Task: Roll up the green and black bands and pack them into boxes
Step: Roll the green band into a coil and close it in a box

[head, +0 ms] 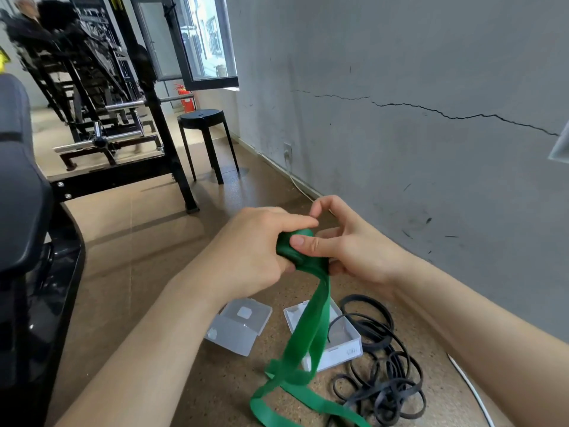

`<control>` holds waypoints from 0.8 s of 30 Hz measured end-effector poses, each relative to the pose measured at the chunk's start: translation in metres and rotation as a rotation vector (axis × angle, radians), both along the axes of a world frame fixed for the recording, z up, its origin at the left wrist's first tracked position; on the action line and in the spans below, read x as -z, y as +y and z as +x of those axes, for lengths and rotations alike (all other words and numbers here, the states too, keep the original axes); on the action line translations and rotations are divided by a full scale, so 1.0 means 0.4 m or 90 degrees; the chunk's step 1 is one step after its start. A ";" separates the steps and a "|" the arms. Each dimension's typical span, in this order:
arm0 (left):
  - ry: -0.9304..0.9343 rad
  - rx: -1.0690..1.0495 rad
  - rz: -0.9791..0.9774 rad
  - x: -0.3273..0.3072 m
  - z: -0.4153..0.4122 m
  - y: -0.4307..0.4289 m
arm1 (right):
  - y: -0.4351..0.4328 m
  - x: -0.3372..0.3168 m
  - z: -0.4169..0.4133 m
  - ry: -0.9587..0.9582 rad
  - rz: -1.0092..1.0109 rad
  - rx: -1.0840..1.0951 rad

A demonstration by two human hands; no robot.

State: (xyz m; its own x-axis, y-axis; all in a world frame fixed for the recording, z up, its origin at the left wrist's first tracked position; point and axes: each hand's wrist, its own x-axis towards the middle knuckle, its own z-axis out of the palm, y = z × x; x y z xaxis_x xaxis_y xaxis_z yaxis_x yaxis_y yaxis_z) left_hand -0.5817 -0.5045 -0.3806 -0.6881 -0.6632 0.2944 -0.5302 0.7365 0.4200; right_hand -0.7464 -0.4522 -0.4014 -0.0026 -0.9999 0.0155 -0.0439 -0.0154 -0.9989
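My left hand (pixel 252 251) and right hand (pixel 348 245) both grip the half-rolled green band (pixel 309 328) between them; its loose tail drops to the floor (pixel 138 257) across an open box (pixel 338 355); the black band (pixel 385 380) lies tangled beside it.

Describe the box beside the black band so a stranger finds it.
On the brown floor below the cracked grey wall lie two plastic boxes. This white box is the right one, beside the black band; the green band crosses only it.

Two boxes (pixel 238 326) and a tangled black band (pixel 381 365) crowd the floor below; open floor (pixel 138 241) lies left.
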 end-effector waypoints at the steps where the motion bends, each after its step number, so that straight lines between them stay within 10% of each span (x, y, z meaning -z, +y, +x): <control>1: 0.055 0.005 0.071 -0.001 0.003 -0.001 | 0.001 0.000 -0.007 -0.047 0.011 -0.004; 8: 0.446 0.185 0.492 0.021 -0.001 -0.013 | -0.005 -0.009 -0.015 -0.332 0.009 -0.103; 12: 0.482 0.155 0.441 0.000 -0.004 -0.006 | -0.002 -0.018 -0.011 -0.299 0.035 -0.111; 24: 0.439 0.107 0.477 0.000 0.020 -0.030 | 0.011 -0.006 0.021 0.401 -0.168 0.012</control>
